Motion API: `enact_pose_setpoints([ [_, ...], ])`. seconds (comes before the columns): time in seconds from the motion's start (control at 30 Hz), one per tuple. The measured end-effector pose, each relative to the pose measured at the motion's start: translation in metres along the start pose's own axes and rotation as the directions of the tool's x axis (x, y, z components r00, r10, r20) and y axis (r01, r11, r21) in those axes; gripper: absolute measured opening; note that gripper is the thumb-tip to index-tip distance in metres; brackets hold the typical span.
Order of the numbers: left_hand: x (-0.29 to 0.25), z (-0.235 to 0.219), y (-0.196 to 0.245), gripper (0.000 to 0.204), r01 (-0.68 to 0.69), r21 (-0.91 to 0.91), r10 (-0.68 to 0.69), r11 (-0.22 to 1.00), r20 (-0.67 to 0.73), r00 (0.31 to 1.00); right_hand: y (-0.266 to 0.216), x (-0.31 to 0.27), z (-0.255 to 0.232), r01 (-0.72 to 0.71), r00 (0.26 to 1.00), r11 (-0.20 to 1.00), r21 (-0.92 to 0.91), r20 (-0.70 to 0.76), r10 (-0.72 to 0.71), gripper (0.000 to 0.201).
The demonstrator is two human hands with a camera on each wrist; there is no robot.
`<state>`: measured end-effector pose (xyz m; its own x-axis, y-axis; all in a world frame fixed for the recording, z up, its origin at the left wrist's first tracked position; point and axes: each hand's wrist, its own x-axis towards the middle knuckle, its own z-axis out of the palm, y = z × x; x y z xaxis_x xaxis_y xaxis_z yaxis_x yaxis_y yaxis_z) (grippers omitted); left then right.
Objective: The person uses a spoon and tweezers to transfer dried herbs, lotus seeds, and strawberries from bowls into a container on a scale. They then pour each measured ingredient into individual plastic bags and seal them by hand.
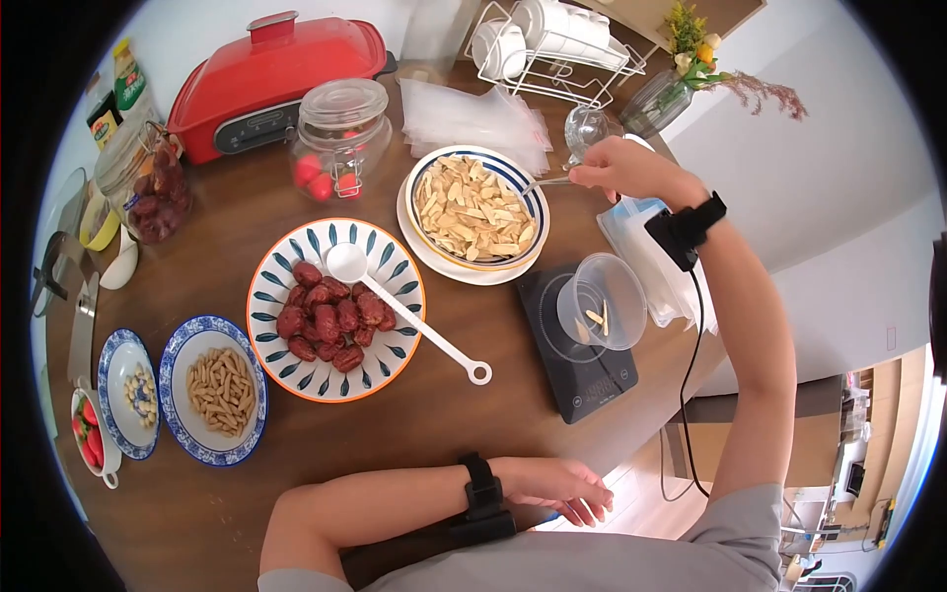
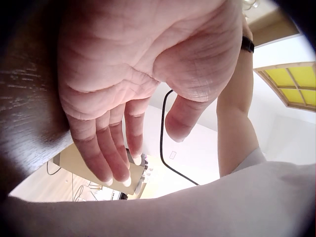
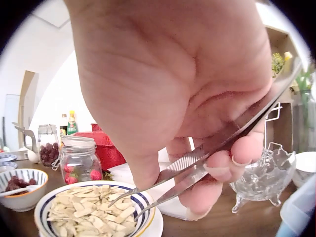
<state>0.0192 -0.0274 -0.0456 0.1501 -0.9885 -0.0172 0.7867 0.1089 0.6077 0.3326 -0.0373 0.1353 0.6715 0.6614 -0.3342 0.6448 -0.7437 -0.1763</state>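
My right hand [image 1: 631, 170] holds metal tweezers [image 3: 182, 170] between thumb and fingers. The tweezers' tips are parted over the right side of a blue-rimmed bowl of pale dried slices [image 1: 473, 207], which stands on a white plate; whether they touch a slice I cannot tell. A clear plastic tub [image 1: 631, 301] with a few slices in its bottom stands on a black kitchen scale [image 1: 592, 400]. My left hand [image 1: 554, 485] hangs at the table's front edge with loosely bent fingers, holding nothing; its palm [image 2: 148, 59] fills much of the left wrist view.
Left of the slices is a patterned bowl of red dates [image 1: 330, 321] with a white spoon [image 1: 424, 326] across it. Smaller dishes and a jar of dates stand farther left. Behind are a glass jar [image 1: 340, 138], a red cooker [image 1: 276, 79] and plastic bags [image 1: 473, 118].
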Motion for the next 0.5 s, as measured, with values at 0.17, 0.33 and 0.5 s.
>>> enact_pose_setpoints([
  [0.17, -0.001, 0.001, 0.002, 0.042, -0.003, 0.010, 0.003, 1.000, -0.005, 1.000, -0.007, 0.022, 0.000, -0.009, 1.000, 0.999, -0.051, 0.002, 0.009, 0.044],
  [0.33, -0.001, 0.001, 0.001, 0.043, 0.005, 0.013, -0.005, 1.000, -0.011, 1.000, -0.017, 0.030, 0.000, -0.038, 0.997, 0.994, -0.102, 0.060, 0.044, 0.046],
  [0.5, -0.001, 0.002, 0.003, 0.044, 0.001, 0.017, -0.001, 1.000, -0.001, 1.000, -0.013, 0.030, 0.005, 0.044, 0.984, 0.997, 0.057, 0.172, -0.053, 0.046],
])
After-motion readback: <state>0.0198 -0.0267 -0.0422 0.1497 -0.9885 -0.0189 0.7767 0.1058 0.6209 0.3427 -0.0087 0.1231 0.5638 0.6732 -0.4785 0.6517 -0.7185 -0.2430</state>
